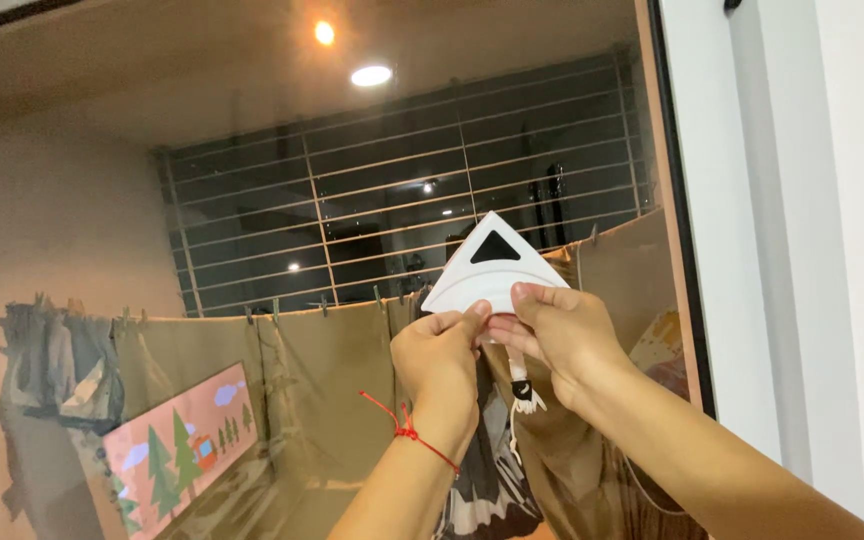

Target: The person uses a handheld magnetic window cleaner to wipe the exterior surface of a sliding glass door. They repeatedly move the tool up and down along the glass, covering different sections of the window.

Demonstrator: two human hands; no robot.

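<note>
Both hands, left hand (439, 352) and right hand (557, 330), are clenching the white triangular cleaner (492, 270) against the window glass (352, 200), its cord (522, 385) dangling at six o'clock; wiping barely begun

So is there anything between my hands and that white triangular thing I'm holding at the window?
Nothing visible. Both hands, left and right, already grip the white triangle along its bottom edge, fingers straight on it. A cord hangs below, between the wrists, clear of the grip.

Cleaner: white triangular window cleaner (492, 272) with black triangle mark
Pose: apex pointing up
Place: sitting just above both hands, pinched at its lower edge
</note>
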